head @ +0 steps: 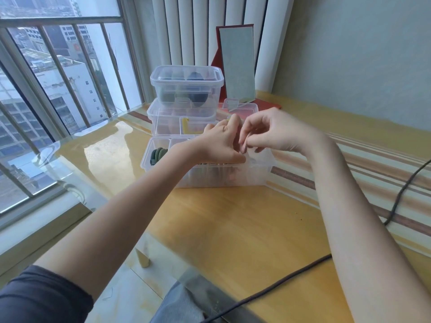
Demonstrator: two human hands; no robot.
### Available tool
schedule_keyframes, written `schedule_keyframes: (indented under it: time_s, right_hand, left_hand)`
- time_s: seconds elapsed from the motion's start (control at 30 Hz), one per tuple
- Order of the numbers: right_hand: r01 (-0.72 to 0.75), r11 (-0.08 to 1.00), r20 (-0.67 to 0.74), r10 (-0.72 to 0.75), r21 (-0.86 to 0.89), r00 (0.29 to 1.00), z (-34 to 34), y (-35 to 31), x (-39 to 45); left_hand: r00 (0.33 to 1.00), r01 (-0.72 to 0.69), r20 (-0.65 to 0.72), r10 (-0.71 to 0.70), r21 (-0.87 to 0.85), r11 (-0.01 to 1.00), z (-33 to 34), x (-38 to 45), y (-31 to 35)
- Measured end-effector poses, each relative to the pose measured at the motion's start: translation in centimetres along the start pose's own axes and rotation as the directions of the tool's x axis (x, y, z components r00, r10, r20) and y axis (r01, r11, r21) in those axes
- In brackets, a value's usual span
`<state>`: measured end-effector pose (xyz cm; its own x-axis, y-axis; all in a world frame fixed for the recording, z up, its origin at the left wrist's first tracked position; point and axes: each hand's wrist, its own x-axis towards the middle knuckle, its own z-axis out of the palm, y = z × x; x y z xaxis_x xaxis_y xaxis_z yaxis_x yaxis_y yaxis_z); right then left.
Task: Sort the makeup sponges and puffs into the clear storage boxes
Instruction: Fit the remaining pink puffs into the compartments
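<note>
Centrally, left hand [220, 145] and right hand [272, 134] meeting over the near clear box [245, 176], fingers curled, whether they pinch anything cannot be told, dark green puffs [157, 155] in its 9 o'clock compartment, lidded box [186, 86] of sponges stacked at 12 o'clock, mirror [238, 66] behind.

Clear glossy plastic boxes [205, 176]; glossy glass-topped table [233, 229].

The table [233, 229] has a glass top over yellow wood with a striped band along its right side. On it stand a near clear compartment box [245, 176], an open clear box [163, 127] behind it bearing a lidded clear box [186, 89], a red-backed standing mirror [238, 66] and a dark cable [396, 201].
</note>
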<state>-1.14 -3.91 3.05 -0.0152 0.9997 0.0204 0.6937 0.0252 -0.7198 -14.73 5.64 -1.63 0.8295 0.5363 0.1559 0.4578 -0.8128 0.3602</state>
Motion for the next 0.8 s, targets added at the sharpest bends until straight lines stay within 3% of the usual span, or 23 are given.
schedule_keyframes:
  time_s: [0.2,0.4,0.5,0.6,0.67,0.8]
  right_hand:
    - [-0.060,0.979,-0.034,0.055,-0.195,0.998,0.5,-0.4,0.3]
    - [-0.080,0.935,0.055,0.106,-0.346,0.993,0.9,-1.0,0.2]
    - [-0.072,0.913,0.075,0.111,-0.402,0.991,0.6,-1.0,0.2]
    - [-0.038,0.889,0.111,0.099,-0.456,0.989,0.9,-1.2,0.6]
    - [-0.042,0.894,0.121,0.107,-0.445,0.987,0.7,-1.3,0.4]
    - [-0.047,0.979,0.146,0.077,-0.200,0.986,-0.1,-1.2,-0.2]
  left_hand:
    - [1.000,-0.025,-0.013,0.024,-0.050,0.998,-0.1,-0.1,-0.2]
    - [0.999,-0.043,-0.020,0.041,-0.081,0.996,0.0,-0.1,-0.2]
    - [0.997,-0.061,-0.062,0.046,-0.262,0.963,-0.5,-0.3,0.1]
    - [0.978,-0.030,-0.197,-0.063,-0.438,0.898,-1.1,-0.5,-0.2]
    - [0.975,-0.001,-0.204,-0.093,-0.417,0.909,-1.2,-0.7,-0.2]
    - [0.969,0.003,-0.229,-0.090,-0.353,0.936,-0.9,-0.5,-0.2]
